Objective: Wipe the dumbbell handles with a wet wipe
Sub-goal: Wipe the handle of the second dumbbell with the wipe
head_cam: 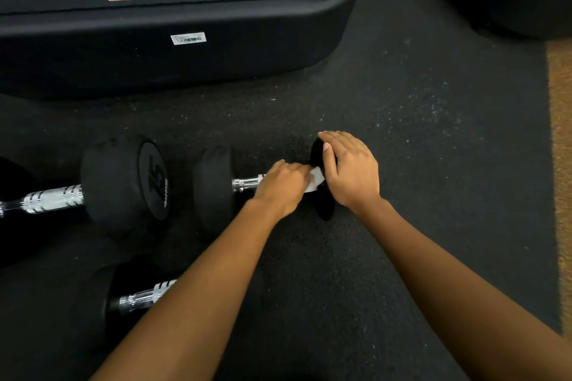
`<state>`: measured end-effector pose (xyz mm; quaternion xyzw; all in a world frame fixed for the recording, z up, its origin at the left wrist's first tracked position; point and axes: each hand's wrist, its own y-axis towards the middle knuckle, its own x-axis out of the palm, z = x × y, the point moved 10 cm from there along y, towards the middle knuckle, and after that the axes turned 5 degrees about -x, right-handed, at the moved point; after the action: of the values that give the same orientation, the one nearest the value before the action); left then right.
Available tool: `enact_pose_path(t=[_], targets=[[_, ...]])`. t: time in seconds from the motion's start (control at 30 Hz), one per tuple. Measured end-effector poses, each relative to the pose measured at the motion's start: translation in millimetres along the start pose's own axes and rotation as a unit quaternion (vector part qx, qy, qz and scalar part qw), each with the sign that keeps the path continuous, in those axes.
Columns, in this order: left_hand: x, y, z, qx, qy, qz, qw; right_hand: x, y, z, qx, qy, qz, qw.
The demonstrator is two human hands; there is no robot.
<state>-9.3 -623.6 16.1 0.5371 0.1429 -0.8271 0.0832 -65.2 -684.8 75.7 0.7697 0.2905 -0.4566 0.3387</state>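
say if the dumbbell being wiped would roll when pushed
Likely: the dumbbell has round heads on flat floor, and the right hand rests on one head, perhaps steadying it. Thick heads and a metal handle suggest it is heavy.

Left grip (283, 187) sits on the handle (247, 183) of a dumbbell (213, 189) lying on the floor (402, 133). The wet wipe (315, 179) is at its right edge. Right grip (351, 170) rests just right, on the end weight (322, 207). Second dumbbell (123, 179) lies left of the grips (end to end), third dumbbell (142, 298) nearer and left. Machine base (154, 49) stands behind.

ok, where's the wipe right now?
Head view, centre: wet wipe held on the dumbbell handle by the left hand, beside the right hand.
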Motion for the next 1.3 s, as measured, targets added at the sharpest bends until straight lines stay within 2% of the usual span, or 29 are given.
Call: enact_pose_path(t=[0.13,0.23,0.37,0.47,0.57,0.77,0.83,0.97,1.03,1.13,1.3], targets=[[1.6,1.8,-16.8,-0.102,0.039,-0.026,0.994,1.9,0.1,1.0,0.002,-0.002,-0.005,1.0],[3.6,1.1,0.9,-0.078,0.056,-0.023,0.995,1.8,2.2,1.7,0.003,-0.001,-0.003,1.0],[-7.4,-5.4,1.2,-0.027,-0.046,0.032,0.998,-0.4,0.4,0.6,0.0,-0.001,0.001,1.0],[-8.6,-7.5,-14.4,-0.074,-0.098,0.016,0.992,-0.3,-1.0,-0.5,-0.001,0.001,0.0,1.0],[-0.5,-0.7,-18.1,-0.121,-0.101,-0.003,0.988,-0.5,0.3,0.8,0.002,0.002,0.0,1.0],[-11.5,-12.0,-3.9,-0.044,-0.136,0.055,0.988,-1.6,0.4,-1.0,-0.001,0.003,0.004,1.0],[-15.8,-17.4,-8.0,-0.051,-0.16,0.076,0.983,-1.7,-0.5,-0.2,-0.001,0.004,0.007,1.0],[-13.8,-15.4,2.2,-0.092,-0.084,0.109,0.986,-1.3,-2.6,-0.7,0.004,0.005,0.006,1.0],[-14.7,-12.6,11.6,-0.083,-0.026,0.118,0.989,-1.2,-1.3,-0.5,0.005,0.004,0.003,1.0],[-25.9,-20.1,11.8,-0.056,0.022,0.171,0.983,-1.6,-0.4,-0.2,0.005,0.008,0.003,1.0],[-28.3,-35.9,1.3,-0.042,0.023,0.192,0.98,-1.2,-1.7,1.0,0.006,0.006,0.004,1.0]])
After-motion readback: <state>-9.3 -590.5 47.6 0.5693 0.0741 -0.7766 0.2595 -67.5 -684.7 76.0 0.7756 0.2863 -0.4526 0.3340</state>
